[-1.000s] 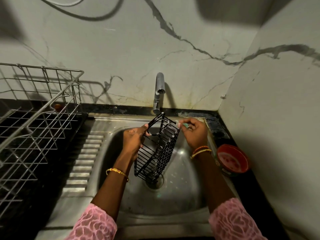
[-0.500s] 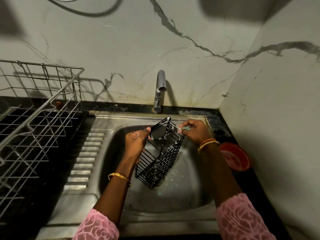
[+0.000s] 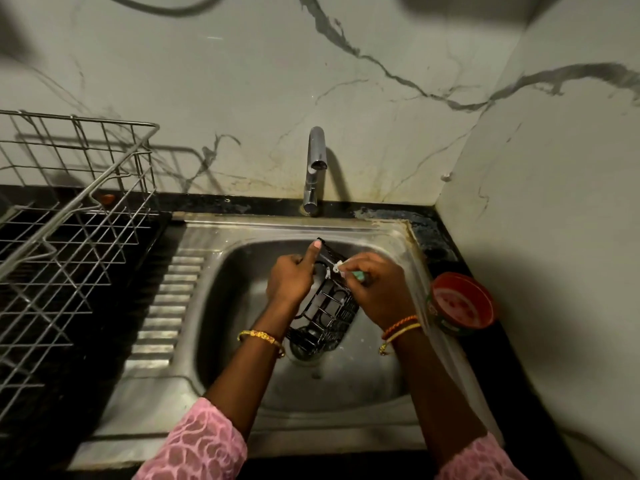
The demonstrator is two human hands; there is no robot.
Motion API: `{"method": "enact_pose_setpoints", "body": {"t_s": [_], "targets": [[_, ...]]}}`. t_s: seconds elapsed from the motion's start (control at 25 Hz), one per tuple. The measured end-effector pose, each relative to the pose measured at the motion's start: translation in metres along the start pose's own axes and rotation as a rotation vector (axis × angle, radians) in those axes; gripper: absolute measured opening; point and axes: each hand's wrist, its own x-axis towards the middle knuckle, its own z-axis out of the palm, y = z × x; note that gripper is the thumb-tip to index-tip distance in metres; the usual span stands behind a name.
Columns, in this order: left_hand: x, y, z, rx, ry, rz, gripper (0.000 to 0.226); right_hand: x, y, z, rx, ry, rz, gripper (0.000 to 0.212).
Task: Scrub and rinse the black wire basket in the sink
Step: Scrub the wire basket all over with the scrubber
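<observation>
1. Basket work sits inside the largest thing in view, the steel sink (image 3: 388, 386), whose ribbed drainboard (image 3: 166, 306) runs along its left side.
2. Left of that, a silver wire dish rack (image 3: 69, 237) stands on the dark counter (image 3: 519, 393), against the marbled wall (image 3: 242, 98).
3. A chrome tap (image 3: 314, 168) rises behind the basin, its spout pointing down toward the hands; no stream is visible from it.
4. The black wire basket (image 3: 325, 317) is held tilted over the basin, its lower end above the drain (image 3: 304, 356) and its upper corner toward the tap.
5. A red bowl (image 3: 464, 304) sits on the counter just right of the sink rim.
6. The left hand (image 3: 291, 282) grips the basket's upper left side, fingers curled round the wire, thumb stretched up along the top corner.
7. The right hand (image 3: 375, 289) is curled round a small scrubbing tool (image 3: 349, 271) with a green handle and a white tip, and that tip touches the basket's upper edge.
8. Bangles (image 3: 261, 337) ring the left wrist and threads the right one, with pink lace sleeves (image 3: 204, 441) lower on both arms.
</observation>
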Motion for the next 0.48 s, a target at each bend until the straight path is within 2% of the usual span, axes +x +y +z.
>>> {"method": "enact_pose_setpoints", "body": {"t_s": [0.08,0.2,0.24,0.36,0.48], "targets": [[0.001,-0.001,0.0,0.039,0.098,0.0,0.061,-0.012,0.002,-0.004,0.09,0.061,0.027,0.01],[0.001,-0.007,-0.006,0.046,0.098,0.043,0.064,-0.014,0.009,-0.014,0.323,0.188,0.278,0.013],[0.0,-0.008,-0.007,0.059,0.102,0.056,0.064,-0.005,0.01,-0.013,0.303,0.196,0.314,0.012],[-0.008,-0.005,-0.001,0.14,0.112,0.067,0.065,0.023,-0.002,0.009,0.316,0.102,0.346,0.016],[-0.01,-0.001,-0.001,0.121,0.21,0.026,0.068,0.022,-0.015,0.034,0.209,0.12,0.264,0.014]]}}
